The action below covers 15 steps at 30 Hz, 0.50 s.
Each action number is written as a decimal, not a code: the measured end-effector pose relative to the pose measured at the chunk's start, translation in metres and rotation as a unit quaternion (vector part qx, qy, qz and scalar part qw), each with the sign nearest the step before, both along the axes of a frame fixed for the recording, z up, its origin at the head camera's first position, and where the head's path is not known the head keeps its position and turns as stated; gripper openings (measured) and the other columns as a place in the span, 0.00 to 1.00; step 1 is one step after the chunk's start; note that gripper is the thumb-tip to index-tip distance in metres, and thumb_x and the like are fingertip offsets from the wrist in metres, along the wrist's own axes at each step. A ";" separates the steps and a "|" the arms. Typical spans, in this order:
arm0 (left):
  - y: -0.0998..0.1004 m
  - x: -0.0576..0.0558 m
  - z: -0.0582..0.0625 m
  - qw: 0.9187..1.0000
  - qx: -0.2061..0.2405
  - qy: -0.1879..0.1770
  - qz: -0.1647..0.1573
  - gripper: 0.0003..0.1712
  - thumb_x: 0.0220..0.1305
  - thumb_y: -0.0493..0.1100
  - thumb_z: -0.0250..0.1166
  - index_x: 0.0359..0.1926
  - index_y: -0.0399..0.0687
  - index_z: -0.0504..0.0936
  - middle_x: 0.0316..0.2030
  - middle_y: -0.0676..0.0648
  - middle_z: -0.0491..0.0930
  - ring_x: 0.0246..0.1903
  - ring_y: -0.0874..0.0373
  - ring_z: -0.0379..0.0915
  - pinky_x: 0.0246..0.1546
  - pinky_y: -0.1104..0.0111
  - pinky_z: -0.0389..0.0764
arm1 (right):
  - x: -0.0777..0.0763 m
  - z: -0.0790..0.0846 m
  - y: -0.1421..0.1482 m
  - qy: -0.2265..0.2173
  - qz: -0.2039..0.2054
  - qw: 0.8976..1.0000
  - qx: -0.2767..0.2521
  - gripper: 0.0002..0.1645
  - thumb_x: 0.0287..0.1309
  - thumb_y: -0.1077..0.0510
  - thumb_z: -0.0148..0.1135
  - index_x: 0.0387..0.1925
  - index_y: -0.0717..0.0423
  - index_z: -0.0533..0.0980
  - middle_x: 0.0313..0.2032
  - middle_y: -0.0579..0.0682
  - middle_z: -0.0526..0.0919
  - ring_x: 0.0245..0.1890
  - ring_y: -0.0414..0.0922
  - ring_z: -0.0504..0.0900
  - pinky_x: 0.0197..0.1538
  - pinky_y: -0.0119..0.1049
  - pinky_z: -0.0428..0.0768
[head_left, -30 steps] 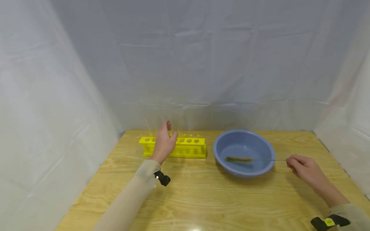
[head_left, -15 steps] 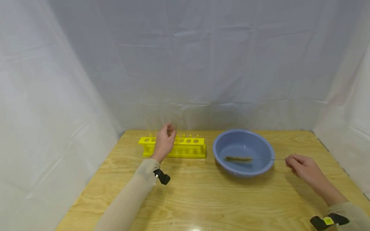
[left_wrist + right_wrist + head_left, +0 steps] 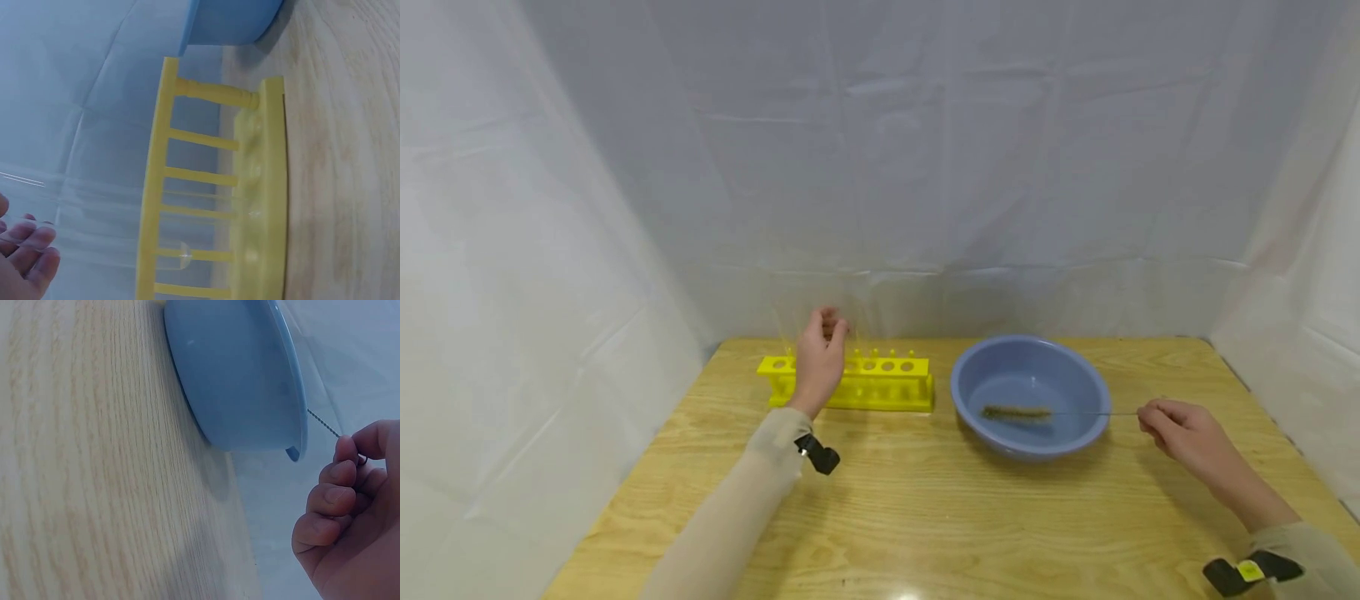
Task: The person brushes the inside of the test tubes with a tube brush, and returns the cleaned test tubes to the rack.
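My left hand (image 3: 820, 354) is over the yellow test tube rack (image 3: 887, 392), fingers curled around the upper end of a clear test tube. In the left wrist view, that test tube (image 3: 185, 255) passes through the rack's top plate, its rounded bottom hanging above the base. Another faint clear tube stands beside it, reaching the base. To the right, my right hand (image 3: 1183, 437) pinches the wire handle of a test tube brush (image 3: 1017, 412). The brush's bristles are over the inside of the blue basin (image 3: 1030, 354). Its looped wire end sits between thumb and forefinger in the right wrist view.
Rack and basin stand side by side on a wood-grain table (image 3: 910, 500). Yellow drying pegs (image 3: 892, 353) line the rack's back. White sheeting (image 3: 895, 167) hangs close behind the table and along both sides.
My left hand has shifted slightly left over the rack, and its fingers have drawn in around the tube. The right hand and brush hold nearly still.
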<state>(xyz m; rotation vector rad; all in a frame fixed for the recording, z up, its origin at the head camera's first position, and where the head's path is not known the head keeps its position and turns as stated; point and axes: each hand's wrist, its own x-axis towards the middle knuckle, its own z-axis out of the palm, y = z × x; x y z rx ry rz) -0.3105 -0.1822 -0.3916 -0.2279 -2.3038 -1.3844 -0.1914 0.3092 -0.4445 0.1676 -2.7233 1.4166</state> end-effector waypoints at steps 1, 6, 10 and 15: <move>0.000 0.000 0.002 1.000 0.005 0.009 0.000 0.23 0.79 0.55 0.51 0.63 0.45 0.71 0.51 0.40 0.79 0.49 0.50 0.77 0.51 0.55 0.79 | 0.000 -0.001 0.001 -0.001 0.000 1.000 0.000 0.25 0.79 0.47 0.45 0.34 0.64 0.73 0.18 0.47 0.66 0.17 0.44 0.65 0.23 0.38 0.67; -0.001 0.003 0.014 0.998 0.022 0.059 0.005 0.22 0.79 0.53 0.51 0.64 0.45 0.71 0.49 0.43 0.78 0.47 0.52 0.77 0.51 0.56 0.79 | -0.002 -0.002 0.002 -0.006 -0.002 1.000 0.001 0.25 0.79 0.47 0.44 0.35 0.63 0.74 0.19 0.47 0.66 0.17 0.42 0.65 0.23 0.37 0.67; 0.000 0.006 0.024 0.995 0.026 0.101 0.010 0.20 0.79 0.47 0.53 0.64 0.44 0.71 0.49 0.43 0.78 0.46 0.52 0.77 0.49 0.56 0.80 | -0.001 -0.001 0.001 -0.007 -0.002 1.000 -0.006 0.26 0.79 0.46 0.44 0.36 0.64 0.74 0.20 0.47 0.67 0.18 0.42 0.65 0.23 0.38 0.68; 0.005 0.014 0.036 0.989 0.017 0.147 0.007 0.18 0.78 0.46 0.54 0.63 0.43 0.73 0.47 0.42 0.79 0.44 0.52 0.76 0.44 0.58 0.79 | -0.002 -0.001 0.001 -0.018 -0.004 1.000 -0.017 0.28 0.79 0.44 0.44 0.36 0.65 0.74 0.21 0.47 0.68 0.20 0.41 0.66 0.25 0.39 0.69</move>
